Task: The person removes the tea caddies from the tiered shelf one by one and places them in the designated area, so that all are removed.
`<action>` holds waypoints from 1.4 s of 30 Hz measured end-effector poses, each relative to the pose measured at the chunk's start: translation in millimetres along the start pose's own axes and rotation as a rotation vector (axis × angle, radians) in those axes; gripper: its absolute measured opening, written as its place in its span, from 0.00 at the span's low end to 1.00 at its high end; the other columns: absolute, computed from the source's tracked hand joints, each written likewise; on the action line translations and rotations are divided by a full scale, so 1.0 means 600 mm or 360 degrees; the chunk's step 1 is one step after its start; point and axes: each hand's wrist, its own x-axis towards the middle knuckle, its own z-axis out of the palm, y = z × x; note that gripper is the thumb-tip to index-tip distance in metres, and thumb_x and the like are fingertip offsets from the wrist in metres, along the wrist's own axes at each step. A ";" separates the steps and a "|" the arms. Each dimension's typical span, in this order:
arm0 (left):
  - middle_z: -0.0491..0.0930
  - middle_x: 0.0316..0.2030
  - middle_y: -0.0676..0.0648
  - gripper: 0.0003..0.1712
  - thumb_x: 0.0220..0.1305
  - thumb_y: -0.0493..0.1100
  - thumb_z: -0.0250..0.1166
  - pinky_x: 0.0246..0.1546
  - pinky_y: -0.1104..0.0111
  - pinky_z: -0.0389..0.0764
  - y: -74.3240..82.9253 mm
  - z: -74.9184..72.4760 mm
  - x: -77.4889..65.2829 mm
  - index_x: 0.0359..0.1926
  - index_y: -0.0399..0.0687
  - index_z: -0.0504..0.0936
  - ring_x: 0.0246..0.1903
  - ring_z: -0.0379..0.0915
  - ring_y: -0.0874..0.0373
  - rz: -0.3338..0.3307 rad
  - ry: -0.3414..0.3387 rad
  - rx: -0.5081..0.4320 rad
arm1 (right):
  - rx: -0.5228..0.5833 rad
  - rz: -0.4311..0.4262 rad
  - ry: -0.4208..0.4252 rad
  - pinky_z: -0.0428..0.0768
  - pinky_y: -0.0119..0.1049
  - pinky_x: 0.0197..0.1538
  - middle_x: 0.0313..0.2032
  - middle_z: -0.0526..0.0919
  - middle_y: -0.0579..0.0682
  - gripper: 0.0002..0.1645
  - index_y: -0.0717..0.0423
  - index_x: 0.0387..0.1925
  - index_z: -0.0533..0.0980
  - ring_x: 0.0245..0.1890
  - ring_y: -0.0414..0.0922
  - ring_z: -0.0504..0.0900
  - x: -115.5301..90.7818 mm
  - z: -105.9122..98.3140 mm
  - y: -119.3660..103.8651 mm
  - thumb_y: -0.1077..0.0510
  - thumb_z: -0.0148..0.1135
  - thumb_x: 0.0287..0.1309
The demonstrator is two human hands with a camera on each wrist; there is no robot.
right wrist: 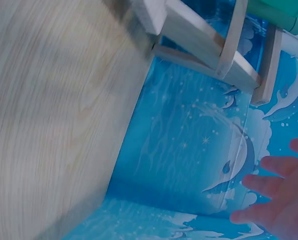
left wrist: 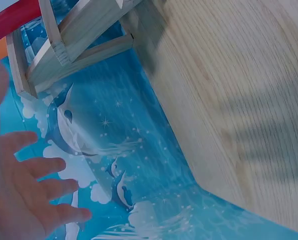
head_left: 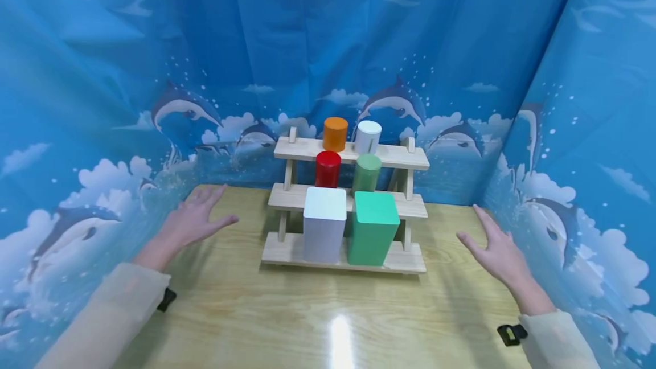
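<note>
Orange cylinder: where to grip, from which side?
Probably the upper sides of the orange cylinder, left hand coming from the left: it stands upright on the top shelf, left side open, with the white cylinder close on its right.

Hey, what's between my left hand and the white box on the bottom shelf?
In the head view, from your left hand to the white box: bare tabletop, then the bottom shelf's left end and post.
</note>
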 end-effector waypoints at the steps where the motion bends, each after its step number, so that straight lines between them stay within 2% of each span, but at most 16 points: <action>1: 0.47 0.68 0.30 0.56 0.55 0.79 0.42 0.52 0.29 0.53 0.000 0.001 0.002 0.73 0.49 0.43 0.64 0.43 0.29 0.0006 0.0005 -0.0016 | 0.0029 0.0011 -0.0008 0.53 0.76 0.53 0.65 0.53 0.71 0.47 0.53 0.72 0.42 0.57 0.74 0.57 0.001 -0.001 -0.003 0.36 0.47 0.64; 5: 0.52 0.67 0.31 0.57 0.54 0.79 0.45 0.54 0.35 0.60 0.005 0.006 0.011 0.71 0.44 0.49 0.62 0.51 0.30 0.0030 0.0011 -0.0119 | 0.0141 0.0010 0.0028 0.64 0.73 0.46 0.63 0.59 0.71 0.44 0.52 0.72 0.45 0.55 0.73 0.63 0.002 0.000 -0.016 0.39 0.48 0.65; 8: 0.55 0.66 0.32 0.56 0.55 0.78 0.46 0.57 0.38 0.60 0.009 0.010 0.019 0.70 0.42 0.53 0.61 0.55 0.31 0.0032 0.0017 -0.0219 | 0.0250 -0.0025 0.0073 0.65 0.71 0.47 0.62 0.63 0.68 0.41 0.53 0.71 0.49 0.57 0.68 0.64 0.005 0.004 -0.026 0.41 0.50 0.65; 11: 0.62 0.63 0.32 0.53 0.56 0.76 0.46 0.53 0.39 0.67 0.012 0.016 0.025 0.70 0.43 0.56 0.57 0.63 0.33 0.0026 0.0038 -0.0322 | 0.0366 -0.0083 0.0102 0.65 0.69 0.51 0.62 0.64 0.66 0.39 0.55 0.70 0.52 0.58 0.66 0.65 0.011 0.011 -0.035 0.44 0.51 0.65; 17: 0.74 0.53 0.32 0.47 0.59 0.70 0.52 0.45 0.48 0.78 0.016 0.033 0.035 0.67 0.40 0.62 0.45 0.76 0.40 0.0041 0.0079 -0.0643 | 0.0565 -0.0206 0.0148 0.66 0.65 0.55 0.59 0.67 0.66 0.35 0.56 0.68 0.56 0.57 0.64 0.67 0.021 0.026 -0.053 0.50 0.53 0.65; 21: 0.79 0.46 0.35 0.41 0.60 0.66 0.56 0.36 0.57 0.83 0.022 0.044 0.040 0.63 0.39 0.68 0.40 0.79 0.44 0.0049 0.0082 -0.0821 | 0.0665 -0.0264 0.0152 0.66 0.63 0.56 0.58 0.70 0.65 0.33 0.55 0.68 0.58 0.57 0.61 0.68 0.028 0.039 -0.067 0.51 0.55 0.65; 26: 0.81 0.42 0.37 0.40 0.59 0.64 0.59 0.28 0.66 0.84 0.034 0.059 0.043 0.62 0.40 0.68 0.36 0.79 0.51 0.0008 0.0003 -0.1042 | 0.0727 -0.0365 0.0068 0.67 0.62 0.57 0.59 0.69 0.63 0.34 0.53 0.68 0.58 0.57 0.60 0.68 0.034 0.052 -0.088 0.53 0.57 0.63; 30: 0.79 0.42 0.34 0.40 0.58 0.61 0.62 0.29 0.66 0.84 0.041 0.072 0.048 0.62 0.39 0.68 0.34 0.80 0.52 0.0001 -0.0004 -0.1236 | 0.0786 -0.0484 -0.0023 0.67 0.61 0.57 0.61 0.67 0.61 0.37 0.52 0.68 0.58 0.58 0.59 0.67 0.041 0.062 -0.102 0.57 0.60 0.60; 34: 0.78 0.43 0.32 0.37 0.59 0.57 0.63 0.31 0.63 0.84 0.047 0.085 0.057 0.62 0.40 0.68 0.37 0.80 0.45 -0.0016 -0.0041 -0.1469 | 0.0882 -0.0560 -0.0079 0.68 0.59 0.58 0.62 0.66 0.61 0.41 0.50 0.69 0.56 0.59 0.59 0.66 0.051 0.071 -0.115 0.60 0.63 0.57; 39: 0.78 0.43 0.31 0.35 0.61 0.54 0.63 0.32 0.58 0.84 0.054 0.101 0.069 0.64 0.41 0.66 0.39 0.78 0.40 -0.0029 -0.0070 -0.1719 | 0.1005 -0.0542 -0.0148 0.67 0.58 0.59 0.64 0.62 0.60 0.46 0.45 0.71 0.50 0.62 0.59 0.63 0.064 0.080 -0.129 0.60 0.64 0.56; 42: 0.80 0.41 0.34 0.35 0.61 0.52 0.63 0.34 0.52 0.83 0.059 0.108 0.074 0.64 0.41 0.65 0.41 0.77 0.36 -0.0044 -0.0077 -0.1837 | 0.1074 -0.0528 -0.0188 0.66 0.60 0.60 0.65 0.60 0.61 0.46 0.50 0.71 0.50 0.62 0.60 0.62 0.067 0.078 -0.143 0.62 0.64 0.57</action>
